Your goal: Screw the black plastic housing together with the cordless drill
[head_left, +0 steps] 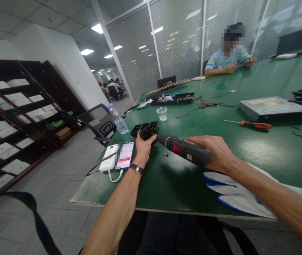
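My left hand (143, 146) is closed around a small black plastic part (146, 133) above the green table. In my right hand (213, 150) is a black rotary tool (184, 150) with a red switch, its fingers wrapped over the body. The tool's narrow tip points left and meets the black part, or comes very close to it; I cannot tell if they touch. Just behind my left hand stand several black box-like parts (153, 126). A tiny metallic piece (166, 154) lies under the tool.
Left of my hand lie a phone (125, 156) and a white power bank (109, 158), near a water bottle (118, 119). Beyond are a plastic cup (161, 114), a screwdriver (257, 125) and a flat metal-topped case (275, 108). White gloves (235, 191) lie at right. Another person (226, 58) sits across.
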Demonstrator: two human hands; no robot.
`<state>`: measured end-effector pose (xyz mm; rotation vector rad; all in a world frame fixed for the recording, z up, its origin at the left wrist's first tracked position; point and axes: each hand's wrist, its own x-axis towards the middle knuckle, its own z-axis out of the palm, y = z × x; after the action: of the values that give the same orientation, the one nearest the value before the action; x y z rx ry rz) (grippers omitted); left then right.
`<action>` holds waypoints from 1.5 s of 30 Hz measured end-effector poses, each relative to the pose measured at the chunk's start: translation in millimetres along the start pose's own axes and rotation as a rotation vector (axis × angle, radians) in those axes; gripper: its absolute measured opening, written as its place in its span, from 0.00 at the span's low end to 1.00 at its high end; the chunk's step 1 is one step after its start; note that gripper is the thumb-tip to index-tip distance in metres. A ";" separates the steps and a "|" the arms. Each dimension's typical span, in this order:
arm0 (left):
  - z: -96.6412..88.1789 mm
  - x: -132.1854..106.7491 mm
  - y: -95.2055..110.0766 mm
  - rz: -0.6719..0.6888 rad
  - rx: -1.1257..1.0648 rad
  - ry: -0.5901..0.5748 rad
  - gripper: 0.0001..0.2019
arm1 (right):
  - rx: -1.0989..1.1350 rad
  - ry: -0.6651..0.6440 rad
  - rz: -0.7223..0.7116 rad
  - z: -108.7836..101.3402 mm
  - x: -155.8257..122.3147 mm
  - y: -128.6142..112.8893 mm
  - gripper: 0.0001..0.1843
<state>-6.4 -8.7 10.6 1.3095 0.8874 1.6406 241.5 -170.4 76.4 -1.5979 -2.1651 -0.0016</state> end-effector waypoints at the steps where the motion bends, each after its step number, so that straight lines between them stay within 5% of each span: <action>1: 1.1 -0.3 0.5 0.006 -0.010 0.001 0.27 | 0.042 -0.001 0.032 0.1 -0.2 0.2 0.20; 10: 12.2 -3.7 6.2 0.010 -0.066 0.057 0.28 | 0.063 0.072 -0.021 5.8 -2.9 -2.6 0.20; 17: 7.5 -3.8 4.1 0.052 -0.030 0.061 0.28 | 0.034 0.000 -0.047 8.2 -3.3 -6.4 0.18; 45: 11.4 -7.1 -12.2 -0.122 -0.133 0.041 0.26 | 0.022 -0.071 -0.015 9.3 1.4 18.7 0.15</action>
<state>7.7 -10.0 -0.7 1.1132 0.8508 1.6069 254.9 -160.5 63.8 -1.5921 -2.2233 0.0750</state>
